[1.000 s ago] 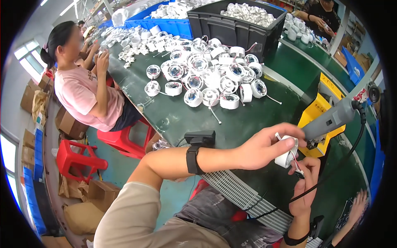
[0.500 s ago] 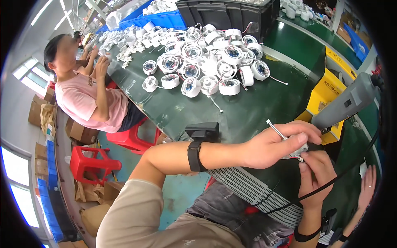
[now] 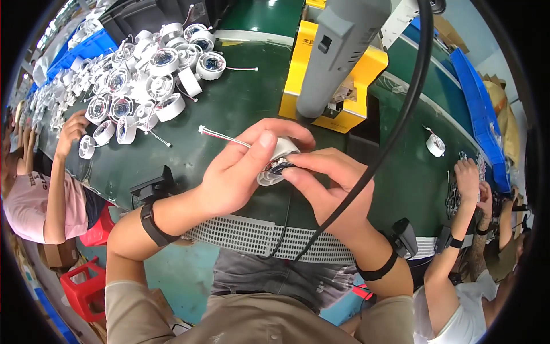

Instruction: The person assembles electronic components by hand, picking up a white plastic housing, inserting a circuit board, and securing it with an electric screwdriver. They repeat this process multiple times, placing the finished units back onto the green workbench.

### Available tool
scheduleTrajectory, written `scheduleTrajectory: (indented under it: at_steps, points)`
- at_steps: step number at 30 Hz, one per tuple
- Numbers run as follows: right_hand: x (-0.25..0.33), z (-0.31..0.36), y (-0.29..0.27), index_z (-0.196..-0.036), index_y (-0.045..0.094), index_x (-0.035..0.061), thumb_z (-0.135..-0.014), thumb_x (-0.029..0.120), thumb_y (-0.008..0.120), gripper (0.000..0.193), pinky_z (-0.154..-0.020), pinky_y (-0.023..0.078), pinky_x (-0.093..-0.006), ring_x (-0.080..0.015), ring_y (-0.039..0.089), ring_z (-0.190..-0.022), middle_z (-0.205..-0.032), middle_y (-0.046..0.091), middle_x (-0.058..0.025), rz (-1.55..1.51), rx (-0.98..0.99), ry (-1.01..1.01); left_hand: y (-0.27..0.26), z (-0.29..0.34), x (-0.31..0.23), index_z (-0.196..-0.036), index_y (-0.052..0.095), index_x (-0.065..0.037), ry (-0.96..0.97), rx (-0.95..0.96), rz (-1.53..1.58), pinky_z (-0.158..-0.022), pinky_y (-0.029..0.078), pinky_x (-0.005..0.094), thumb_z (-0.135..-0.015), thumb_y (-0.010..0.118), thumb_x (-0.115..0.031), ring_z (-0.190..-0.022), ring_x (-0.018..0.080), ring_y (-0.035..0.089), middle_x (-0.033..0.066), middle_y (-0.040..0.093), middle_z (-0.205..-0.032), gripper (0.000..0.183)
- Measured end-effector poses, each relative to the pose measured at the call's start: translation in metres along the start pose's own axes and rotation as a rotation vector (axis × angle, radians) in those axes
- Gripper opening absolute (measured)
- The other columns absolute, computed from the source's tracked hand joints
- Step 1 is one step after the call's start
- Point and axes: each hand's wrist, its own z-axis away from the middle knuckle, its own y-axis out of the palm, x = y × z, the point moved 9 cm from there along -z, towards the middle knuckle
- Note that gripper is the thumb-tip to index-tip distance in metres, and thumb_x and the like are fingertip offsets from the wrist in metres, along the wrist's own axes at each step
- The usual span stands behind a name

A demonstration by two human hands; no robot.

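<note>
Over the green desk's [image 3: 229, 109] near edge, left hand [image 3: 240, 172] and right hand [image 3: 329, 183] both pinch a small white round part [image 3: 276, 163], its wire lead [image 3: 220, 135] trailing left, the heap of white parts [image 3: 137, 80] far-left.

Fingers of the left hand [image 3: 240, 172] and right hand [image 3: 329, 183] covered most of the small white round part [image 3: 279, 160] held between them; its inner board was too small to make out. Above them, the grey tool [image 3: 338, 51] ran off the top edge.
</note>
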Motion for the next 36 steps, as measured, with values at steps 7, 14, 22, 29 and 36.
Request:
scheduleTrajectory:
  at_steps: [7,14,22,29,36]
  points:
    - [0.007,0.001,0.001,-0.092,0.068,-0.0035,-0.075,-0.006,0.077,0.020,-0.065,0.053,-0.0274,-0.0197,0.068,-0.075,-0.084,0.069,-0.0142,-0.010,-0.031,-0.033,0.005,0.001,-0.006,-0.131,0.047,0.001,0.068,-0.010,0.047,-0.101,0.040,0.0327,-0.107,0.033,-0.032,-0.116,0.0173,0.051,0.0116,0.054,-0.128,0.043]
    - [0.007,0.009,-0.012,-0.103,0.062,0.0001,-0.074,-0.001,0.080,0.034,-0.079,0.052,-0.0277,-0.0194,0.065,-0.095,-0.107,0.062,-0.0124,0.132,-0.155,-0.137,0.016,0.001,-0.013,-0.146,0.029,-0.001,0.146,0.086,0.047,-0.107,0.035,0.0359,-0.105,0.034,-0.036,-0.130,0.0217,0.043,0.0159,0.040,-0.146,0.053]
    - [-0.022,0.002,0.003,-0.119,0.056,-0.0071,-0.085,-0.003,0.070,0.038,-0.090,0.054,-0.0334,-0.0219,0.066,-0.102,-0.111,0.065,-0.0175,-0.426,-0.002,0.208,0.011,0.003,-0.014,-0.150,0.024,0.000,-0.002,0.092,-0.312,-0.107,0.039,0.0405,-0.098,0.052,-0.027,-0.131,0.0257,0.045,0.0180,0.039,-0.147,0.064]
    - [-0.027,-0.006,-0.002,-0.110,0.066,-0.0037,-0.085,-0.001,0.068,0.025,-0.087,0.053,-0.0309,-0.0198,0.065,-0.100,-0.109,0.066,-0.0118,-0.010,0.036,0.134,-0.014,0.002,-0.009,-0.137,0.047,0.001,-0.088,-0.076,-0.494,-0.076,0.053,0.0267,-0.092,0.060,-0.003,-0.087,0.0097,0.062,0.0076,0.065,-0.103,0.047]
    - [0.018,-0.047,-0.022,-0.127,0.045,-0.0023,-0.081,0.006,0.074,0.056,-0.086,0.049,-0.0325,-0.0191,0.063,-0.096,-0.107,0.064,-0.0109,0.229,-0.285,-0.132,-0.030,-0.004,0.015,-0.120,0.051,0.004,-0.227,-0.143,-0.334,-0.071,0.058,0.0255,-0.089,0.059,-0.001,-0.093,0.0146,0.065,0.0112,0.063,-0.105,0.032]
